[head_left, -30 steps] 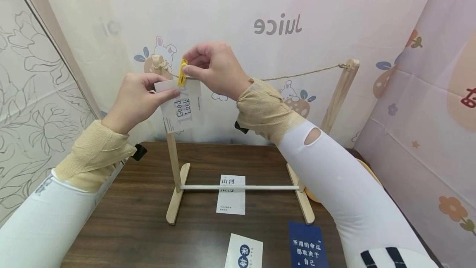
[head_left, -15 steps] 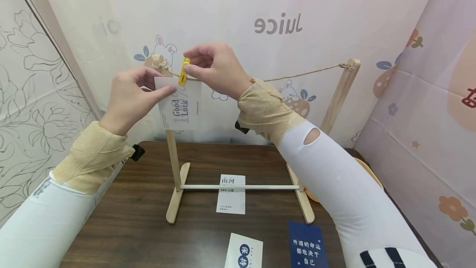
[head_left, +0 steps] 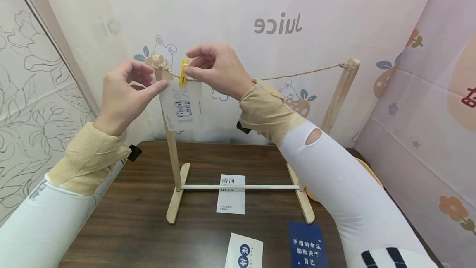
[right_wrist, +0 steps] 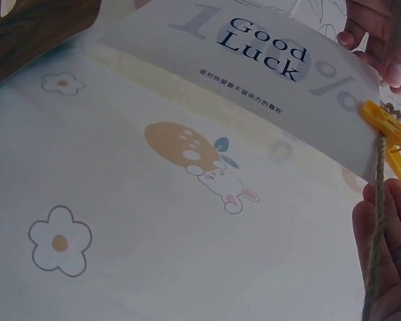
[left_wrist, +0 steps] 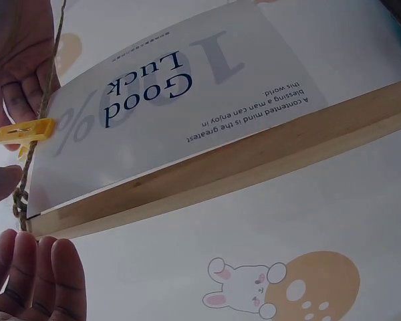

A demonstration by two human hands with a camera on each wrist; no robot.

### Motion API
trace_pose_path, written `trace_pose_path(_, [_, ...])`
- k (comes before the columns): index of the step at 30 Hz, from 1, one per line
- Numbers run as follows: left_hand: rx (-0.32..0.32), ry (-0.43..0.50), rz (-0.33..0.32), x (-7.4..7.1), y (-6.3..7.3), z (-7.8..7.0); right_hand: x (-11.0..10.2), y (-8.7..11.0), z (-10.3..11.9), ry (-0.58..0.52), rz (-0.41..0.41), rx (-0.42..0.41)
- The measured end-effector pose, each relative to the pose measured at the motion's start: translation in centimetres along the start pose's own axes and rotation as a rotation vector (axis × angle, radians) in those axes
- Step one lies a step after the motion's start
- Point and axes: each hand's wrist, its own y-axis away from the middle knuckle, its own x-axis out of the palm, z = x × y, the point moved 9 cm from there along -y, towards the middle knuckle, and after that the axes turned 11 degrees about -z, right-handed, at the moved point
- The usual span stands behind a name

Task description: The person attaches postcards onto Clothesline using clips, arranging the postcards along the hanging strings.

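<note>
A white "Good Luck" card [head_left: 182, 106] hangs from the twine [head_left: 308, 72] near the left post, held at its top edge by a yellow clothespin [head_left: 183, 73]. My left hand [head_left: 124, 94] is beside the card's upper left corner, fingers apart and thumb tip close to that corner. Just right of the clothespin is my right hand [head_left: 219, 69], its thumb and fingertips right at the clip, fingers loosely bent. In the right wrist view the clothespin [right_wrist: 387, 127] sits across the twine and card edge, its handles spread.
The wooden stand [head_left: 172, 160] with a white crossbar [head_left: 267, 187] stands on the dark table [head_left: 130, 218]. A white card [head_left: 230, 204] lies under the crossbar, another card [head_left: 253, 251] and a blue card [head_left: 308, 243] nearer. A yellow round rim [head_left: 370, 171] shows behind my right arm.
My left hand has let go of the card's corner and drawn back left, fingers spreading. My right hand has eased slightly right of the clothespin, and the card hangs on the twine.
</note>
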Motion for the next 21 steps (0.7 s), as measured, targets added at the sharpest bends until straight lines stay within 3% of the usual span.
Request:
trace_pose_path(12, [0.030,0.055,-0.027,-0.2,0.6,-0.9,-2.3,1.2,0.4,-0.042,-0.065,-0.025])
trace_pose_path(21, [0.075,0.046,0.020,0.5,1.8,-1.7,-4.5,2.7,0.9,-0.062,-0.133,-0.079])
